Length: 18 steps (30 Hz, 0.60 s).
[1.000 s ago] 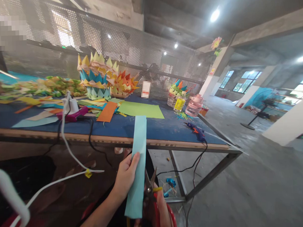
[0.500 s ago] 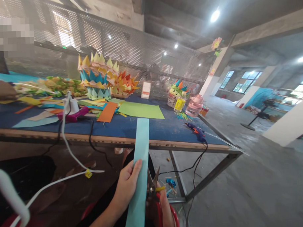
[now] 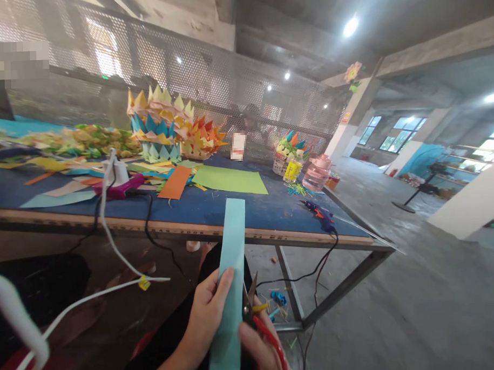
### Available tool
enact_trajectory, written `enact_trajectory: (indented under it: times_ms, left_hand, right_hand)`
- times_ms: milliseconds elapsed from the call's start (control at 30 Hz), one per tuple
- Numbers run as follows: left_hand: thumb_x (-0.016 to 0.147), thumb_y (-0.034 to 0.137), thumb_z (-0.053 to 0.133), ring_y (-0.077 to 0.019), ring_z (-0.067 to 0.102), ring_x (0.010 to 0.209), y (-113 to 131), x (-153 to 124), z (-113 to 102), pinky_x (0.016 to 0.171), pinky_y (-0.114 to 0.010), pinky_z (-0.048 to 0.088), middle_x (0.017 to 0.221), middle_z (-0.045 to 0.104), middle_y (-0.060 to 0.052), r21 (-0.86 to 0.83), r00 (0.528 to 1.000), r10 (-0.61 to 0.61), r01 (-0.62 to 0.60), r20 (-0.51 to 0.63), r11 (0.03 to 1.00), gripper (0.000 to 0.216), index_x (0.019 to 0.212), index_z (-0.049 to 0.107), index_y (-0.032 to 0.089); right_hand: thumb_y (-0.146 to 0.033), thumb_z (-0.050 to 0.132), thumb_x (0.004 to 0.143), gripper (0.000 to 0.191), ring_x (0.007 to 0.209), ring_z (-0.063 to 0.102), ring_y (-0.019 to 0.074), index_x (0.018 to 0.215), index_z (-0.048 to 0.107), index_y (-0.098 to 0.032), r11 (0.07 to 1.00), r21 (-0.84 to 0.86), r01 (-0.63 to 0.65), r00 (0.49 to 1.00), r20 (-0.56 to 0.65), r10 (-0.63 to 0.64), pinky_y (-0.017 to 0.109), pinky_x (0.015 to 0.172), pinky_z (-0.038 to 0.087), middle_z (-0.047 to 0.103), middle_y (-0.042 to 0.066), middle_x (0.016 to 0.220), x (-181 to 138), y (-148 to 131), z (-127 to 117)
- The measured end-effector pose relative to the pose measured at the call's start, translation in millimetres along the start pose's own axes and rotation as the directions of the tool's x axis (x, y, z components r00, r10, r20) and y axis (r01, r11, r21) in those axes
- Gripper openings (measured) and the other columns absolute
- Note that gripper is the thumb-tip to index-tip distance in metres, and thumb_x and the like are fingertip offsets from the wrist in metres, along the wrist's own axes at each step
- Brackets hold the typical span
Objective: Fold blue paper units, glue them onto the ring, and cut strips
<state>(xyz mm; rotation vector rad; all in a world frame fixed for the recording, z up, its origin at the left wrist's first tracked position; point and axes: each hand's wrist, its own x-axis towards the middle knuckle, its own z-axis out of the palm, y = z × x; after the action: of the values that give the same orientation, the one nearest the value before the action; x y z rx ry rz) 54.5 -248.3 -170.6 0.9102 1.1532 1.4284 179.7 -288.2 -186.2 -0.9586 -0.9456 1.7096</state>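
Observation:
A long light-blue paper strip (image 3: 232, 245) stands nearly lengthwise before me, its far end reaching over the table edge. My left hand (image 3: 208, 305) grips it near the middle, thumb on top. Just right of the strip, my right hand (image 3: 258, 344) holds red-handled scissors (image 3: 272, 332); their dark blades (image 3: 251, 293) are parted and point upward, close beside the strip's right edge. Whether the blades touch the paper I cannot tell. Some fingers of the right hand are hidden behind the handles.
On the blue table (image 3: 268, 216) lie a green sheet (image 3: 230, 179), an orange strip (image 3: 174, 182) and a glue gun (image 3: 320, 215). Folded paper crowns (image 3: 156, 129) rise at the back. A pink bottle (image 3: 316, 173) stands right. A white cable (image 3: 106, 222) hangs at left.
The strip and my left hand have shifted slightly down and right. My right thumb has come into view over the scissor handles. At far left, a brown shape has left the table.

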Motion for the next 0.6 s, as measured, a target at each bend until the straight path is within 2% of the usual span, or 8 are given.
enact_trajectory:
  times_ms: [133,267,333,500,600]
  left_hand:
    - [0.074,0.06,0.061,-0.0102,0.049,0.046,2,0,-4,0.044,-0.021,0.041,0.054,0.055,0.002,-0.036,0.994,-0.085,0.088,0.068,0.995,0.044,0.07,0.056,0.016]
    - [0.072,0.059,0.063,-0.0124,0.052,0.044,16,13,-7,0.043,-0.022,0.042,0.053,0.058,0.002,-0.063,0.983,-0.147,0.154,0.114,0.986,0.043,0.075,0.056,0.017]
    - [0.07,0.059,0.065,-0.0106,0.049,0.043,26,23,-7,0.041,-0.02,0.039,0.051,0.054,0.004,-0.071,0.99,-0.122,0.126,0.065,0.989,0.043,0.075,0.057,0.017]
    - [0.067,0.062,0.064,-0.0067,0.036,0.044,44,38,-6,0.039,-0.017,0.03,0.052,0.042,0.007,0.029,0.996,0.046,-0.044,-0.078,0.999,0.047,0.068,0.058,0.016]
    - [0.07,0.062,0.062,-0.0067,0.034,0.044,43,36,-5,0.039,-0.017,0.027,0.052,0.038,0.007,0.063,0.992,0.08,-0.074,-0.096,0.995,0.046,0.067,0.054,0.017]
  right_hand:
    - [-0.036,0.083,0.059,0.085,0.11,0.06,0.03,0.133,0.044,-0.019,0.993,0.089,-0.079,0.997,-0.02,0.081,0.041,0.092,0.046,0.067,0.009,0.116,-7,-10,13]
    - [-0.035,0.083,0.06,0.084,0.108,0.062,0.0303,0.133,0.044,-0.018,0.992,0.099,-0.083,0.996,-0.011,0.085,0.04,0.089,0.048,0.068,0.01,0.115,-10,-10,13]
    - [-0.038,0.083,0.06,0.087,0.106,0.063,0.0305,0.134,0.042,-0.017,0.992,0.076,-0.099,0.995,-0.003,0.099,0.04,0.088,0.048,0.067,0.01,0.116,-10,-4,9]
    - [-0.043,0.084,0.059,0.094,0.112,0.06,0.031,0.136,0.038,-0.015,0.997,-0.001,-0.075,0.997,-0.026,0.075,0.04,0.092,0.047,0.065,0.013,0.12,-13,11,5]
    - [-0.044,0.08,0.066,0.082,0.117,0.057,0.0302,0.134,0.043,-0.017,0.998,-0.046,-0.051,0.999,-0.006,0.051,0.041,0.097,0.045,0.061,0.012,0.127,-15,8,5]
